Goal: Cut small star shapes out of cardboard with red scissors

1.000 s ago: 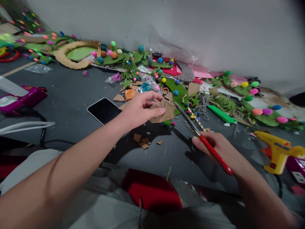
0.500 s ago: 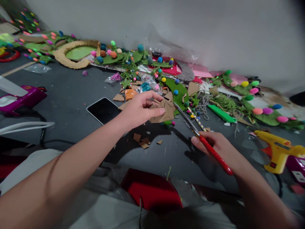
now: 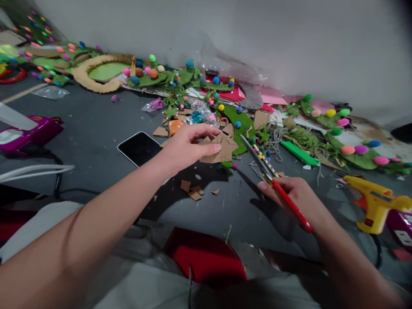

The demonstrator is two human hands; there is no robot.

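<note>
A: Brown cardboard piece (image 3: 221,150), cut into a jagged shape, is sitting in the left hand (image 3: 188,146), raised above the dark floor (image 3: 96,133). The thumb is pressing along its near edge and the other fingers are curling over the top, so the fingers are closing narrowly on it.

B: What is the right hand doing?

A: The right hand (image 3: 294,199) is wrapping around the red handles of a pair of scissors (image 3: 273,182). The blades are pointing away from those fingers toward the cardboard, with their tip just beside its far edge. They are looking nearly closed; I cannot tell whether they are touching the cardboard.

B: How would the cardboard handle?

A: Judging by its look, it is light, thin and fairly stiff, yet likely to bend or crease if pinched hard. The flat middle, back from the pointed edges, seems the safest place to grip.

B: What is lying around the fingers?

A: Small brown offcuts (image 3: 193,191) are lying below the left fingers. A black phone (image 3: 140,148) is resting near the left wrist. Beyond the fingertips, green felt with coloured pom-poms (image 3: 240,124) is spreading along the wall. A yellow glue gun (image 3: 373,206) is sitting out past the right hand.
</note>
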